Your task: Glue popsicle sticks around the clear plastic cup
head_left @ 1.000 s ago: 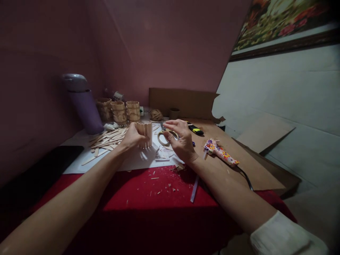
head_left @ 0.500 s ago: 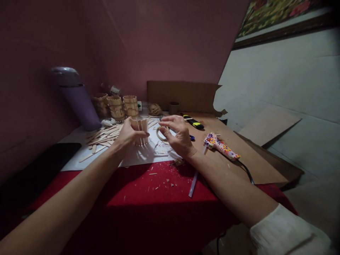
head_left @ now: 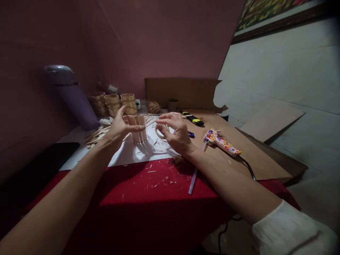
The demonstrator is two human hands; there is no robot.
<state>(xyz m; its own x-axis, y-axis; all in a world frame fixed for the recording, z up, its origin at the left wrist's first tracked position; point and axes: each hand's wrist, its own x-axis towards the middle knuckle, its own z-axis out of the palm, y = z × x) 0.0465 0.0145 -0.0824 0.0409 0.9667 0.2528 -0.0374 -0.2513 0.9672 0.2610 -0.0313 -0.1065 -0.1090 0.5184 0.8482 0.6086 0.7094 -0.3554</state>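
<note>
A small cup (head_left: 139, 131) of upright wooden sticks stands on the white paper (head_left: 127, 156). Around its left side is my left hand (head_left: 119, 126), with the thumb across the front and a finger raised behind. My right hand (head_left: 175, 132) hovers to the right of the cup, thumb and fingers apart, with nothing seen between them. Just behind its fingertips a tape-like ring (head_left: 158, 132) shows in part. Loose wooden sticks (head_left: 97, 136) lie beyond my left wrist.
Three stick-covered cups (head_left: 129, 103), a twine ball (head_left: 153, 107) and a purple bottle (head_left: 78, 104) stand behind. To the right are a yellow-black cutter (head_left: 193, 119), a flowered glue gun (head_left: 221, 143) with its cord, and a clear glue stick (head_left: 193, 181). Scraps litter the red cloth (head_left: 159, 191).
My left hand's grip has loosened, with a finger now lifted above the cup and the cup's front turned a little. My right hand stays nearly where it was. The view has shifted slightly.
</note>
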